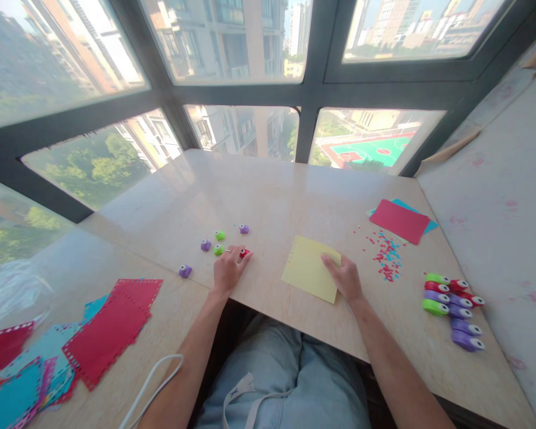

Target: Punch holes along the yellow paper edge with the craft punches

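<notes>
Jeans nearest, my lap under the table's near edge. No writing readable anywhere. Left hand palm down on the table, fingers curled over a red punch, gripping it at the fingertips. Right hand flat, released, fingers pressing the near right corner of the yellow sheet, which lies just beyond the table edge. Small green and purple punches scattered just past my left hand. Confetti right of the sheet; red card beyond it. Larger punches clustered far right. Open tabletop ahead toward the window. Punched sheets piled left.
</notes>
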Motion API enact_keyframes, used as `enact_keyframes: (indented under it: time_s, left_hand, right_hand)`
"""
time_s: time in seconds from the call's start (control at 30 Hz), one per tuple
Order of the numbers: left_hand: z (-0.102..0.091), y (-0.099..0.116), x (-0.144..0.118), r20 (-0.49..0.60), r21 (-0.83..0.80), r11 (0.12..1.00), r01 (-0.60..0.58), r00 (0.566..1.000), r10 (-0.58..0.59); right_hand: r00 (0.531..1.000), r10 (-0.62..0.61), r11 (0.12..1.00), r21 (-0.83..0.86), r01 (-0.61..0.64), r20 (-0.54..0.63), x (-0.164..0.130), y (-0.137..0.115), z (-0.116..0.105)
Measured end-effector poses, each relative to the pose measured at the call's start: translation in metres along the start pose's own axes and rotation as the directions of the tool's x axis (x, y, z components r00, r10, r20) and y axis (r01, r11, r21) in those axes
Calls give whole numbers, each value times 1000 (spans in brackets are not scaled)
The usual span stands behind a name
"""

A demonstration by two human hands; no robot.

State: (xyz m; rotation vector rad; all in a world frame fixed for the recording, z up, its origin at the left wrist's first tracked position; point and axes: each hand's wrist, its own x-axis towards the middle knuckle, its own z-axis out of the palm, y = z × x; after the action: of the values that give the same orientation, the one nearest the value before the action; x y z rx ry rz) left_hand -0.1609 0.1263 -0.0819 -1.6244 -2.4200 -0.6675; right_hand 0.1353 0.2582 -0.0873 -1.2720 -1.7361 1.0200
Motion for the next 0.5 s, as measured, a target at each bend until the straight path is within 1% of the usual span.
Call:
enact_keyframes:
  time_s: [0.17, 0.4, 0.5]
  left_hand:
    - [3, 18, -3, 64, -58, 997, -43, 997, 47]
    - [16, 64, -4, 141, -172, 980, -99, 982, 124]
    - [20, 77, 1, 165, -261, 958, -116, 973, 163]
  right_hand:
    - [1000, 4, 1000, -1, -4, 9, 0, -1, 0]
    - [1000, 20, 1000, 23, -20, 17, 1, -1, 0]
    - [1000, 23, 998, 59, -24, 18, 1, -2, -1]
